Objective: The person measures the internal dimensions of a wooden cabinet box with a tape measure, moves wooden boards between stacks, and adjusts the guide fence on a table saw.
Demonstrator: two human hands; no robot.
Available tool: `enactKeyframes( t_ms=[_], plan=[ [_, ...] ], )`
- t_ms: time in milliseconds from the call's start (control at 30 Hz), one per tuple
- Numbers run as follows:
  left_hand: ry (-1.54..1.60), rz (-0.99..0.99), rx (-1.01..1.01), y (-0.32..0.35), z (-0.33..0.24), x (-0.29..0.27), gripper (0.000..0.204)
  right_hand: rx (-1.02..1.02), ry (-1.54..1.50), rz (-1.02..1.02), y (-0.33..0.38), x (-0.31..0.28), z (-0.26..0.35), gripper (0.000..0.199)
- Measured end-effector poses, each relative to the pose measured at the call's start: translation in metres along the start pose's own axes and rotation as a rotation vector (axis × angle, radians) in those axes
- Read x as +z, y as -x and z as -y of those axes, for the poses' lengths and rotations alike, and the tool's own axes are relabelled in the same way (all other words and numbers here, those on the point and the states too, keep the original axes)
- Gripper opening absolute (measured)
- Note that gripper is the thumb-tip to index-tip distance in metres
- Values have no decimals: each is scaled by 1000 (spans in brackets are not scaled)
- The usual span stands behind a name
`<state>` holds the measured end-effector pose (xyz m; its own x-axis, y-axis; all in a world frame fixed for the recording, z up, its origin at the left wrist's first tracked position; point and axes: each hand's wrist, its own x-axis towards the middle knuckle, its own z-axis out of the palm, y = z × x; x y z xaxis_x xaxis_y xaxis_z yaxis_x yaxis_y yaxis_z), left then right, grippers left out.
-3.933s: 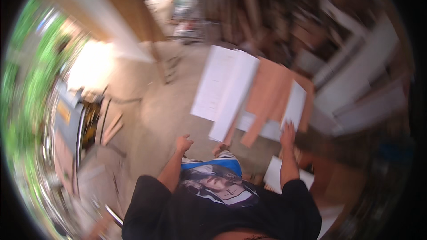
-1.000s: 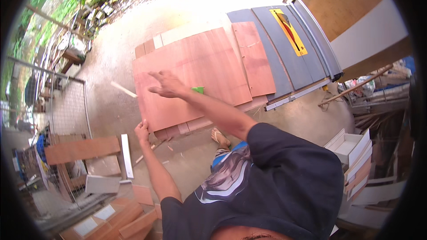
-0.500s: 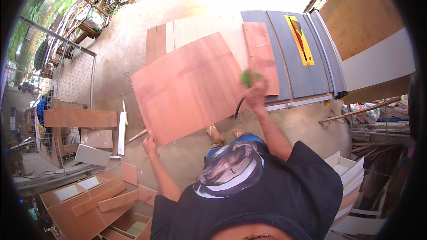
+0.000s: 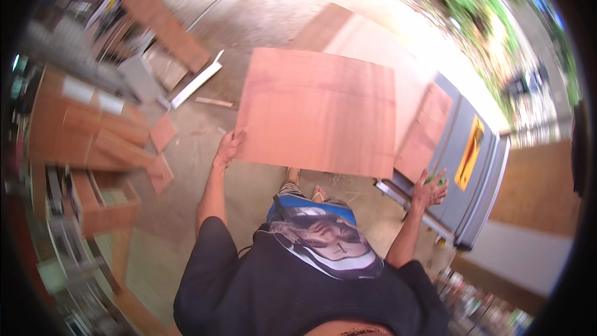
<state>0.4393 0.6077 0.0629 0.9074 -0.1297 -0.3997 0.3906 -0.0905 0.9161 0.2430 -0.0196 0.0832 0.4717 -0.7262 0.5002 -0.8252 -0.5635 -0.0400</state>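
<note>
Left hand (image 4: 227, 149) fingers clamp the lower left edge of the large reddish-brown plywood sheet (image 4: 320, 112), carrying it flat and level above the concrete floor (image 4: 186, 211), out ahead of the body. Right hand (image 4: 430, 188) is off the sheet, fingers spread loose, apparently with something small and green in them, just over the grey table saw's tabletop (image 4: 460, 168), where a narrower reddish board (image 4: 426, 130) lies.

— What colour is the big plywood sheet (image 4: 318, 112)?
— Reddish brown, plain, with faint lengthwise grain.
— And the saw bench (image 4: 463, 168)?
— Grey-blue top with a yellow insert (image 4: 469, 151); a smaller reddish-brown panel (image 4: 425, 132) lies on it.
— The floor (image 4: 261, 18)?
— Pale grey concrete.
— Anything green?
— A small green thing (image 4: 440, 180) at the right hand (image 4: 429, 190).
</note>
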Motion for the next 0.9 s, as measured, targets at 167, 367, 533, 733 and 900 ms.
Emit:
enactKeyframes(
  t_ms=[167,367,533,733,900],
  plan=[
    [354,-95,64,108,-17,-2,36,-927,-563,283,0,38,93,58],
    [493,-201,250,189,-30,108,80,-1141,-611,494,77,66,137,50],
    [438,-440,246,345,-57,147,46,-1437,-638,753,218,-32,196,52],
    [360,-809,306,577,26,139,48,-1546,-636,1094,390,-120,171,59],
    [316,-1197,202,778,108,111,55,-1417,-607,1372,482,-192,142,67]
  ],
)
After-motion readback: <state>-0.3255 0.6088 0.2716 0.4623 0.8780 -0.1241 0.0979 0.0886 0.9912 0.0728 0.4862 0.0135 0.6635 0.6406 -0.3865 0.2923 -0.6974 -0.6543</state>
